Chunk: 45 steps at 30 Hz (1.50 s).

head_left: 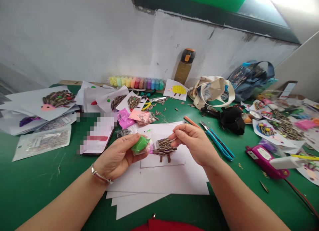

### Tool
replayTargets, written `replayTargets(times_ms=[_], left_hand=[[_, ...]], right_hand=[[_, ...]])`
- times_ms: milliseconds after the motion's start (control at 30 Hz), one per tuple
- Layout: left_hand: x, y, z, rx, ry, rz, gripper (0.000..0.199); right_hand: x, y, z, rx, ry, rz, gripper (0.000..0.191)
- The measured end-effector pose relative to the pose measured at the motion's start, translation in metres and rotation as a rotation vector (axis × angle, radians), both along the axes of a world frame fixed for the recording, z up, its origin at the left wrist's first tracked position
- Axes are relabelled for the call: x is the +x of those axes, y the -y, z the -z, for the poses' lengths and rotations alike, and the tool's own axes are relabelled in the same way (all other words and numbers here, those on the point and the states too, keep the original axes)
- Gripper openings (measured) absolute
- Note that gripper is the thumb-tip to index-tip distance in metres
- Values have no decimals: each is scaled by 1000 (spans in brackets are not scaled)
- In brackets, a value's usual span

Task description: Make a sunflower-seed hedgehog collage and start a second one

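Observation:
My left hand [117, 156] is closed around a small clear bag of green modelling clay [140, 145], held above the paper. To the right, my right hand [195, 143] has its thumb and fingertips pinched together; whatever they hold, if anything, is too small to make out. Below and between both hands lies a white sheet [152, 183] on a stack of paper. On that sheet is a hedgehog picture [164, 146] with a body of striped sunflower seeds, brown legs and a bit of purple at its left. The left fingers and the bag partly cover its left side.
A phone [98, 134] and pink clay packets [124, 118] lie left of the sheet. A blue utility knife [216, 141] rests at its right, near a magenta glue gun [266, 161]. Clay packs [134, 82], a bottle [184, 66] and a cloth bag [211, 90] line the wall.

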<state>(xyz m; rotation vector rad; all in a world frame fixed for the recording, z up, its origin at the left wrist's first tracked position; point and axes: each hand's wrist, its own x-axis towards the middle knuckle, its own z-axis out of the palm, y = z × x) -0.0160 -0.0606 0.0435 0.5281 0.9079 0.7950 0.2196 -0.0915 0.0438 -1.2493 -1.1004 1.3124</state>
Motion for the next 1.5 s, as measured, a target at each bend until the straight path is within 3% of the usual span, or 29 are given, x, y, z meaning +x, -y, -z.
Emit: replayTargets(times_ms=[200, 333, 600, 800, 933, 1300, 1433, 1500], left_hand=[[0, -2, 5, 11, -8, -4, 7], [-2, -4, 5, 21, -21, -19, 7], [-6, -10, 3, 26, -88, -100, 7], [-6, -10, 6, 36, -98, -68, 4], [-5, -10, 9, 41, -88, -49, 5], [-4, -9, 9, 35, -98, -37, 8], [-4, -10, 11, 32, -92, -39, 7], [-4, -10, 13, 35, -89, -41, 6]], right_hand=[[3, -1, -1, 63, 232, 4, 23], [4, -1, 1, 51, 166, -2, 16], [1, -2, -1, -12, 131, 6, 20], [7, -1, -5, 55, 320, -39, 25], [13, -2, -2, 55, 307, -32, 11], [17, -2, -2, 40, 598, -25, 21], [19, -2, 2, 77, 630, -41, 12], [20, -2, 5, 76, 653, -45, 16]])
